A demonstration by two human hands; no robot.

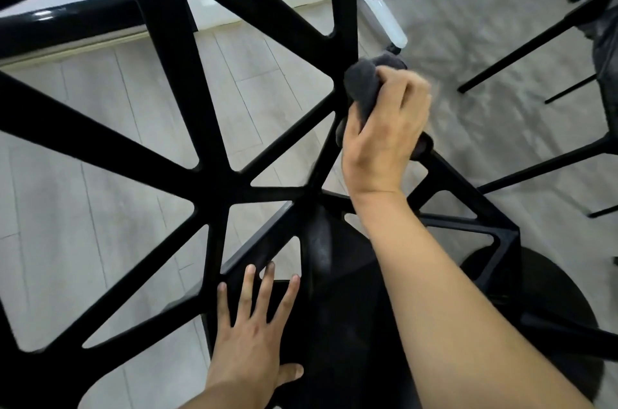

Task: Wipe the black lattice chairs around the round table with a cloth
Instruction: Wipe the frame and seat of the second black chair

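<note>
Your right hand (384, 127) bunches the cloth (363, 87) on the chair (207, 127) back's right upright | strut runs away from you (follow it) | left hand (250, 325) flat, fingers spread, bracing the seat.
</note>
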